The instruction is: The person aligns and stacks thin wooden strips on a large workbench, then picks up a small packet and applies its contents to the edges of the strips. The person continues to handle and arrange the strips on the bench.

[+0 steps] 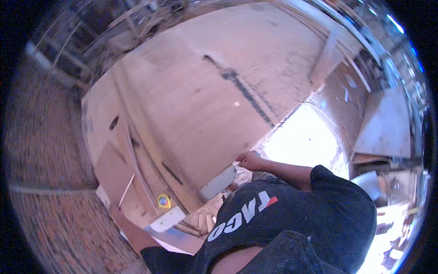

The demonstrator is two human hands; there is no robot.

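Left of the plywood sheet point(205, 91) lay a brick floor point(45, 150). At the sheet's lower left corner a bare brown shape, probably the left forearm, ran up from a dark sleeve; its hand could not be made out, so I cannot tell how its fingers stood. On the sheet's near left part lay long thin wooden strips point(137, 160), slanting with its edge, and just below them sat a yellow tape measure point(164, 201). At the near edge, right of the tape measure, were two pale flat blocks point(219, 181); one touched the sheet's edge and the other lay lower, near the corner. A dark line point(242, 89) crossed the middle of the sheet. The right hand point(250, 160) was at the sheet's near edge, right of the upper block; its fingers were curled shut over that edge, seemingly gripping the sheet itself.

Judged from this, the grip would serve best with the fingers kept wrapped well round the edge and the wrist straight, and with the sheet moved slowly; the loose strips and the tape measure could slide off if it tipped.

Counted: one plywood sheet; one tape measure; two pale blocks; at least three strips, though they overlapped; one hand plainly visible.
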